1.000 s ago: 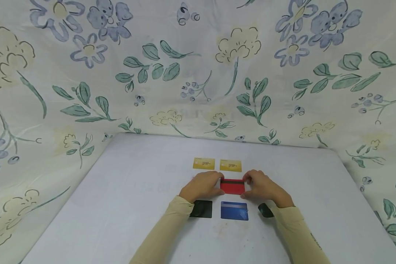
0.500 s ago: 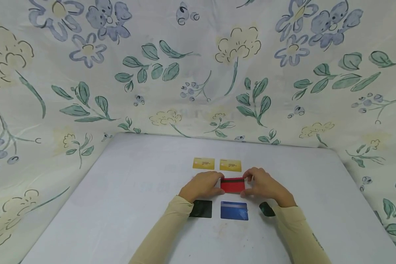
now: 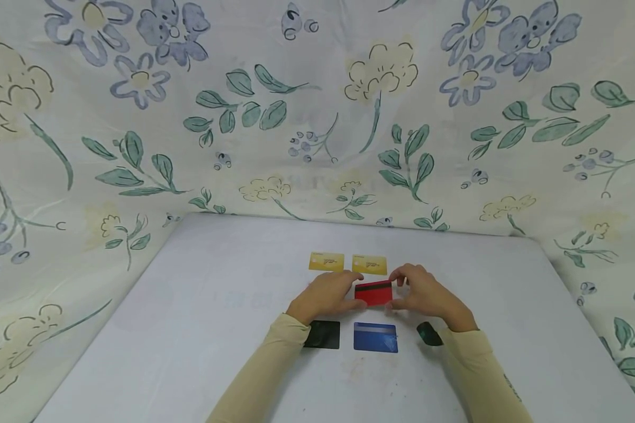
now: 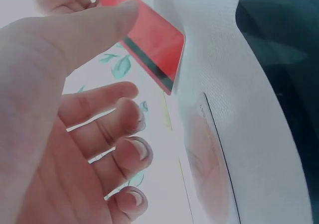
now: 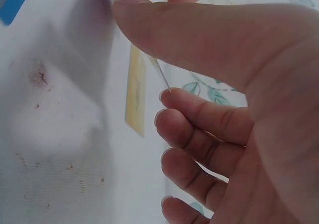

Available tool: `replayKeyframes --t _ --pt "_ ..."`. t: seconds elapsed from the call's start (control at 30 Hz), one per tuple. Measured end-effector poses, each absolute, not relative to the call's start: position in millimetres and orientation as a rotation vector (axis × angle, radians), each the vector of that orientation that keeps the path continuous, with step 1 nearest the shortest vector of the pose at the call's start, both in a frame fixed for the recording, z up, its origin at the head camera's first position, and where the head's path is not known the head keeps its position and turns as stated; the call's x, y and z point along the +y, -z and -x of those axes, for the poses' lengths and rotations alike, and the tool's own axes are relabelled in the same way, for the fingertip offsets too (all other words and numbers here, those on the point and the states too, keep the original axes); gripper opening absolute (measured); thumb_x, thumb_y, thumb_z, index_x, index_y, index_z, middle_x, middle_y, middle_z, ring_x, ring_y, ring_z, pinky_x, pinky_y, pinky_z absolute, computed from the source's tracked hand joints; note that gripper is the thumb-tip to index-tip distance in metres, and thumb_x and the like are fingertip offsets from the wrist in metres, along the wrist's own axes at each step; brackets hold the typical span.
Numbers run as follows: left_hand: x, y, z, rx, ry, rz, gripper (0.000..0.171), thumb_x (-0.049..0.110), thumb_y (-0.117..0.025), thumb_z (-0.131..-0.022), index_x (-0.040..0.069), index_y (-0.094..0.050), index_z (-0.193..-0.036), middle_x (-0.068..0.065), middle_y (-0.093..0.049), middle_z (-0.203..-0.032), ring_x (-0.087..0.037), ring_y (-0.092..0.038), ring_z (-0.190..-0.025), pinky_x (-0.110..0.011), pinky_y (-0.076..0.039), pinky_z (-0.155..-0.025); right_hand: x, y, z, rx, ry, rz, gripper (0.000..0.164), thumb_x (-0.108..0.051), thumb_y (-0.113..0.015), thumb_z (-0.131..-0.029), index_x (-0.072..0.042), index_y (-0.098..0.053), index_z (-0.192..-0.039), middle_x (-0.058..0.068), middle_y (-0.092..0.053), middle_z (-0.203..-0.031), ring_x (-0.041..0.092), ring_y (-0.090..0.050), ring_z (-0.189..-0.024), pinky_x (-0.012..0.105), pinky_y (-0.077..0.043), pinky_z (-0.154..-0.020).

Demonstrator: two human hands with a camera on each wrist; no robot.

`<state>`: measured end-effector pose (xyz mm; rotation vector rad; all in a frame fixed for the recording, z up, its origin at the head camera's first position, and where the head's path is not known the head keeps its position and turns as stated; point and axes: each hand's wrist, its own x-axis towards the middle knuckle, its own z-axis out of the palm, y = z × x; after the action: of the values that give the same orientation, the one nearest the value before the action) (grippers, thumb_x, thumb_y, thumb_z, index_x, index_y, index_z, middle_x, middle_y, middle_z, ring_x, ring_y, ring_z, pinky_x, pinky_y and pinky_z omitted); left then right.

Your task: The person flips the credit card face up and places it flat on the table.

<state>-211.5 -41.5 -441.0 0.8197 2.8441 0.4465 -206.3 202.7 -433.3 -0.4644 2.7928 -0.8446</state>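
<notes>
A red card [image 3: 373, 295] with a black stripe tilts up off the white table between the two hands. My right hand [image 3: 425, 296] pinches its right end between thumb and index finger; in the right wrist view the card [image 5: 162, 74] shows nearly edge-on. My left hand [image 3: 325, 295] is at the other end, fingers loosely bent. In the left wrist view the left thumb [image 4: 99, 27] overlaps the red card [image 4: 157, 45], while the index finger stands apart from it. A flat card [image 4: 209, 159] with a pinkish sheen lies below the left hand.
Two yellow cards [image 3: 326, 261] lie side by side beyond the hands. Nearer are a blue card [image 3: 376, 338], a black card [image 3: 325, 335] partly under the left sleeve, and a dark green card [image 3: 430, 333] by the right sleeve. Floral cloth [image 3: 317, 117] hangs behind the white table [image 3: 217, 264].
The red card has risen off the table and tilted, its right end higher. The right hand has moved up with it. The left index finger has come away from the card's edge.
</notes>
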Motion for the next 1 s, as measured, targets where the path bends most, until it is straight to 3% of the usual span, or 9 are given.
replayKeyframes --t 1.0 --pt "-27.2 433.4 203.0 2.892 -0.539 -1.015 0.062 0.050 -0.075 -0.091 0.015 -0.060 -0.140 0.000 -0.072 -0.125 -0.014 -0.067 -0.101 -0.028 -0.058 -0.086 195.4 417.4 196.2 2.855 0.877 0.553 0.056 -0.032 -0.090 -0.079 -0.010 -0.066 -0.124 0.004 -0.061 -0.108 0.025 -0.051 -0.110 0.044 -0.053 -0.089"
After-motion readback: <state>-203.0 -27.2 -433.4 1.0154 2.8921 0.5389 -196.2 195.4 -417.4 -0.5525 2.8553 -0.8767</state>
